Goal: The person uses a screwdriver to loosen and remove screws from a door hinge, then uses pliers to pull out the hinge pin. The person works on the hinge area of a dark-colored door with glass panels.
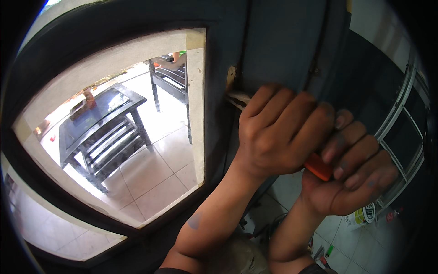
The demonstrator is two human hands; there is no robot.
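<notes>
Head view: left hand [278,134] and right hand [353,176], both fisted tight round 1 orange tool handle [318,166] against dark door [278,41].

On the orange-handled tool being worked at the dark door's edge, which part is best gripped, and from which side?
Grip the orange handle, probably from the room side, away from the dark door. Its other end is hidden behind the left hand near the pale strip at the door's edge. Only the handle shows, between left hand and right hand, both wrapped round it.
</notes>
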